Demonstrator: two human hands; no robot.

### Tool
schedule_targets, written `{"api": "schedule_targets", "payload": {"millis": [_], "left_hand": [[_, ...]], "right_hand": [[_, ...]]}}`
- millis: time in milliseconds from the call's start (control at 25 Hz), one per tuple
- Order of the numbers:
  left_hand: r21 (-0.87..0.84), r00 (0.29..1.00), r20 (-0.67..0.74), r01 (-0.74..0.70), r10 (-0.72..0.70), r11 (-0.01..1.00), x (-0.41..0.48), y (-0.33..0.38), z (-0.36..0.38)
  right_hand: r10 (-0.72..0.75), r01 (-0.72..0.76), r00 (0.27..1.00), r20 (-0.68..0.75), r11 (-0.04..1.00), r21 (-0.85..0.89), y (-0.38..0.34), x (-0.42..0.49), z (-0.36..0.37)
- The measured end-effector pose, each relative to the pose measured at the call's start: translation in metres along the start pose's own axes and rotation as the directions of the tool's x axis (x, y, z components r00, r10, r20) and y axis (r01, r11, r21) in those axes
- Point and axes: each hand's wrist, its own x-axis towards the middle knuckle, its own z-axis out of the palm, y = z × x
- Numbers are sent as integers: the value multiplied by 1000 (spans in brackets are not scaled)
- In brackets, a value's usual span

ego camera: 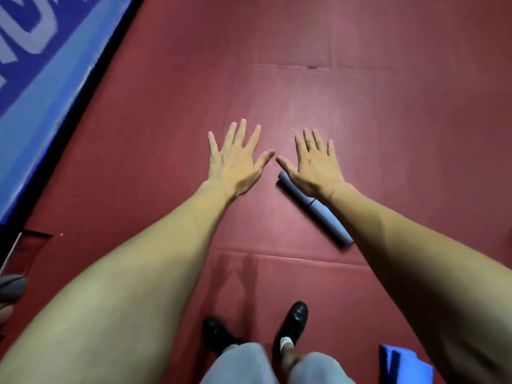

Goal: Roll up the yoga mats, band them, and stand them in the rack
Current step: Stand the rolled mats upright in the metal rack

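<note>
I'm holding both hands out over the red floor (166, 128), with the left hand (235, 162) and the right hand (313, 167) each spreading their fingers wide and gripping nothing. The rolled mat (328, 221), a tight pale grey-blue tube with a dark band (312, 202) circling its middle, is lying slantwise on the floor right of centre, its far end showing behind my right hand.

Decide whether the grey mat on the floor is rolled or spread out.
Rolled up, lying down. The grey mat forms a narrow tube flat on the red floor, with a dark band round its middle.
</note>
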Motion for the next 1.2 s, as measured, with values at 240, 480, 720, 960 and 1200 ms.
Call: {"api": "schedule_targets", "payload": {"millis": [240,480,720,960,1200], "left_hand": [[-6,997,-20,-74,73,997,85,136,28],[16,996,54,-73,72,997,176,175,83],[-14,993,111,-33,35,999,305,182,122],[-5,979,197,50,-47,999,404,177,171],[-27,961,239,150,-139,988,497,171,288]], "right_hand": [[113,-114,993,-30,993,-26,153,33,-18],[125,-124,990,70,992,-13,220,108,5],[130,-132,979,158,991,3,273,232,29],[41,-51,968,249,998,35,305,344,81],[-54,41,935,350,998,44,342,457,195]]}}
